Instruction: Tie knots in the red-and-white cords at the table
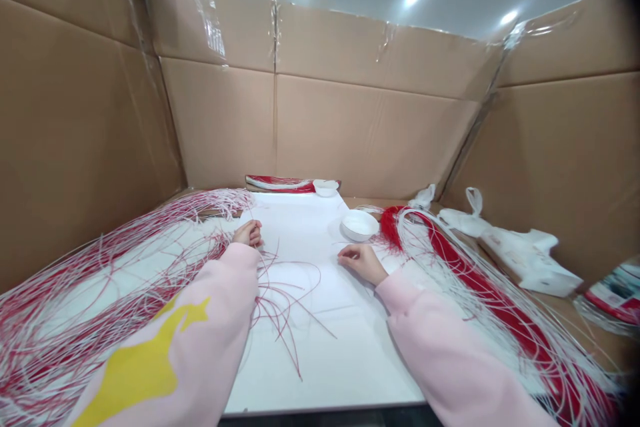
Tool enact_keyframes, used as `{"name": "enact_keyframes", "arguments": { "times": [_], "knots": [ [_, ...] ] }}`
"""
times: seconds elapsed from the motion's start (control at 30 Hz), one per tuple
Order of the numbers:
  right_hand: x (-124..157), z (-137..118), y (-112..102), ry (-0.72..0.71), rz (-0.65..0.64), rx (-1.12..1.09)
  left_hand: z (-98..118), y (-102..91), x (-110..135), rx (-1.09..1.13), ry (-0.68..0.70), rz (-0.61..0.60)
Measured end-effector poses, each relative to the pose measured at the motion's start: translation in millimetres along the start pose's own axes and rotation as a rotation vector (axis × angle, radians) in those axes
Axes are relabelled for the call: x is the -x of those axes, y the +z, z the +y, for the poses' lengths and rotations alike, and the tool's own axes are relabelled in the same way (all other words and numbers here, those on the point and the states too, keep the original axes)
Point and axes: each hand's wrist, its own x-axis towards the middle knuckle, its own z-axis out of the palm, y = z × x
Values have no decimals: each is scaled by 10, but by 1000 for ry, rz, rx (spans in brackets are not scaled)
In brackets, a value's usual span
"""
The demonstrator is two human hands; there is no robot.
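My left hand [249, 233] is closed with its fingers curled, above the white work surface [320, 387]. What it holds, if anything, is too small to make out. Thin red cords [287, 290] fan out in loose curves beside and below its sleeve. Across from it, my right hand [364, 263] pinches thumb and fingertips together, just in front of a white bowl [359, 225]. Anything between those fingertips is too fine to name. The hands are apart from each other.
Long bundles of red and white cords [125, 300] spread along the left. More red and white cords [480, 280] lie on the right. Farther back are another white bowl [326, 187] and a red bundle [280, 183]. White plastic bags [535, 257] sit at right; cardboard walls [350, 120] surround everything.
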Motion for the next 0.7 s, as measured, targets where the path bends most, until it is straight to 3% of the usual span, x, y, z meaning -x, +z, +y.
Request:
{"name": "enact_keyframes", "arguments": {
  "times": [0.27,0.7],
  "knots": [
    [-14,63,-22,4,43,-51,-14,9,-16,-42,-7,10],
    [-20,97,25,-12,-2,-64,-3,17,-2,-36,-16,-12]
  ]
}}
